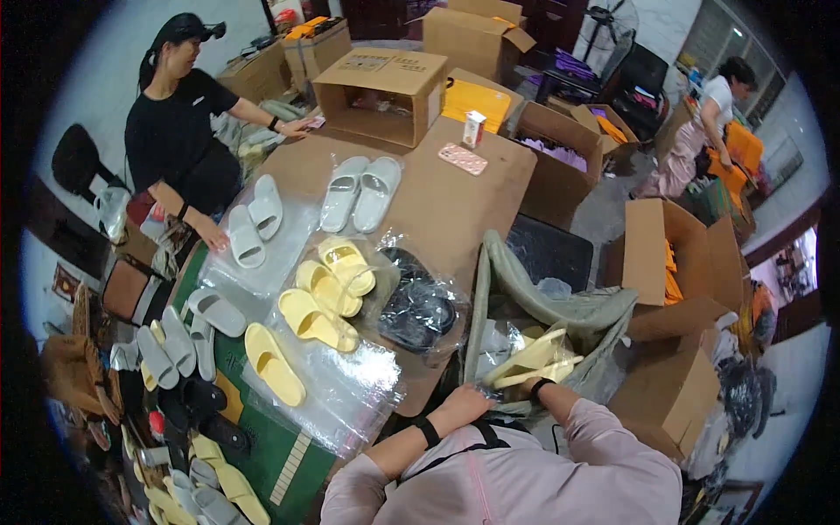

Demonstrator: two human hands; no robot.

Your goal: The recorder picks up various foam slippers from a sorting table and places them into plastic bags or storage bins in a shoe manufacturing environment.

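Observation:
A pair of pale yellow slippers [535, 357] is tilted over the mouth of a grey-green sack [577, 308], close to my body. My right hand [525, 389] is at their near end and seems to grip them, its fingers partly hidden. Just left of it, my left hand [468, 404] is closed, and what is in it cannot be made out. Clear plastic shows inside the sack. On the table to the left are bagged yellow slippers [324, 302], bagged black slippers [416, 306] and a loose yellow slipper [275, 365] on clear plastic bags [350, 394].
Grey slippers [360, 192] lie farther back on the brown table [437, 206], near a phone [463, 159] and a small box [473, 129]. A co-worker [179, 131] stands across at left, one hand by grey slippers. Open cartons [643, 254] stand at right; another person [709, 122] bends behind.

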